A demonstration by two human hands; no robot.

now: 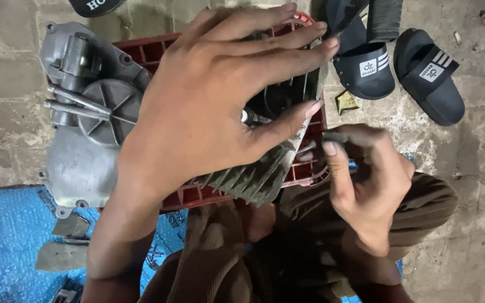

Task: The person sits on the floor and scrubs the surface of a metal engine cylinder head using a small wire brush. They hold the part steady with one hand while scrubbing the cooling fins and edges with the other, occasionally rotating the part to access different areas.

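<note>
My left hand (214,95) lies spread over a grey finned engine cylinder (254,179), fingers wrapped across its top and pressing it down. The cylinder sits on a red plastic crate (197,196). Just right of it, my right hand (366,179) is curled around a thin dark metal tool (332,136), whose tip points at the cylinder's side near a small bolt (305,149). A grey engine crankcase (85,112) with a round ribbed cover lies to the left, joined to the cylinder.
Two dark slide sandals (428,73) lie on the concrete floor at upper right. A blue bubble-wrap sheet (7,235) covers the floor at lower left with grey gasket scraps (63,252) on it. My knees in brown trousers (422,207) fill the bottom.
</note>
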